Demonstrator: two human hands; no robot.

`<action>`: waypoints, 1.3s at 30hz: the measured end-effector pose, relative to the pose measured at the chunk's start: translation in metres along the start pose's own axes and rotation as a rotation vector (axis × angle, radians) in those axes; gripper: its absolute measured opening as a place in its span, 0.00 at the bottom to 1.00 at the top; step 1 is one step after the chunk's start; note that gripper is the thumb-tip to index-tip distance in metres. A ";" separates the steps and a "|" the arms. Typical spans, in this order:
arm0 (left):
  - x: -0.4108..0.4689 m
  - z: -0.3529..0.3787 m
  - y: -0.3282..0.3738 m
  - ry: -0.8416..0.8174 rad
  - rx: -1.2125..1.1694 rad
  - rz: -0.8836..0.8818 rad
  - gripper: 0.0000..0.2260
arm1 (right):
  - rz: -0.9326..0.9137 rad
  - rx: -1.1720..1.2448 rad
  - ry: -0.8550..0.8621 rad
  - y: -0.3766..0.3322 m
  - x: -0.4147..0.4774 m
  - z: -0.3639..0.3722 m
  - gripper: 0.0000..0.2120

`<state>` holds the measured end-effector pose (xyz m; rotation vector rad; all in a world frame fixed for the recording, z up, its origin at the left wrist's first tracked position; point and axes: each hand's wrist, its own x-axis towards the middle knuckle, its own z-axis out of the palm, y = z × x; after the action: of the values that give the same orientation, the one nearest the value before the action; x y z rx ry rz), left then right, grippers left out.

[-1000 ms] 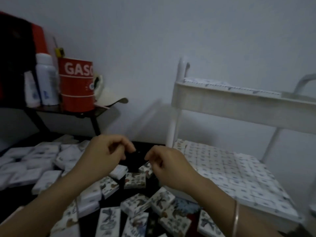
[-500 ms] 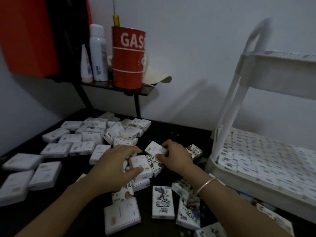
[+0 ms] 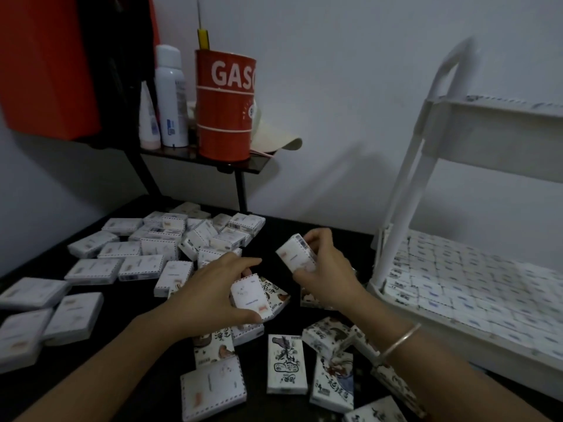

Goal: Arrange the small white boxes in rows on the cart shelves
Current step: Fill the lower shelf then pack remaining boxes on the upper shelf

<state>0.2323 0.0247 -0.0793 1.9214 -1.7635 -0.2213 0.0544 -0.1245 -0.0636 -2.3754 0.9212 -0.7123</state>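
As gripped, left hand [image 3: 210, 296]: curled round white box [image 3: 250, 295].
Right hand [image 3: 329, 275]: pinching second box [image 3: 294, 254].
Handling: likely light, stiff; take edges.

Both bare forearms reached forward, converging. Left hand [image 3: 210, 292] palm-down, fingers and thumb curled round a small white rectangular cardboard box [image 3: 251, 296]. Right hand [image 3: 330, 275] slightly higher, pinched a second small white cardboard box [image 3: 295, 254], tilted. Thin silver metal bangle [image 3: 399, 339] on right wrist.

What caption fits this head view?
Left hand holds a plain box, right hand a barcoded box, over the pile beside the cart's box-covered shelf.
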 end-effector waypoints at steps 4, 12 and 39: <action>0.006 -0.003 0.011 -0.033 -0.233 -0.122 0.32 | -0.140 -0.066 0.003 -0.011 -0.018 -0.035 0.33; 0.023 -0.017 0.072 -0.208 -0.954 -0.284 0.31 | -0.114 0.039 0.221 -0.032 -0.055 -0.117 0.15; 0.188 -0.098 0.340 0.244 -0.721 0.434 0.06 | 0.021 -0.333 0.462 0.024 -0.020 -0.402 0.13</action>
<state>0.0034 -0.1374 0.2065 0.9942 -1.5900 -0.3812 -0.2187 -0.2274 0.2149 -2.5235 1.3409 -1.2141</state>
